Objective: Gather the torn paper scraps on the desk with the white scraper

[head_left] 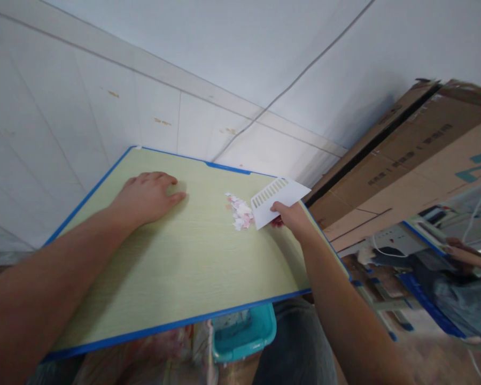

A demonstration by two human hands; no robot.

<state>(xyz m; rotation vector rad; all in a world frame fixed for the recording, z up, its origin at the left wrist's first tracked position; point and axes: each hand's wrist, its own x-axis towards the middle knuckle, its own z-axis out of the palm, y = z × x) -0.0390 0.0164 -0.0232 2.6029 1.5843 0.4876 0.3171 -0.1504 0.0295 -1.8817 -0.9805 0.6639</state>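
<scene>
My right hand [286,215] grips a white slotted card [278,195], its thumb on the upper face and its fingers underneath. The card tilts over the right part of the table, its row of slots along the far edge. Against its left edge lies a small heap of torn paper scraps [240,213], white and pinkish. My left hand [150,197] rests palm down on the left part of the tabletop [156,272], fingers loosely bent and thumb apart, holding nothing. It stays well away from the scraps.
A teal plastic basin [244,334] is below the table's near edge. Large cardboard boxes [409,155] lean along the wall at right, close to the table. A thin cable [288,88] runs down the white wall. Farther right another person [457,289] sits at a desk.
</scene>
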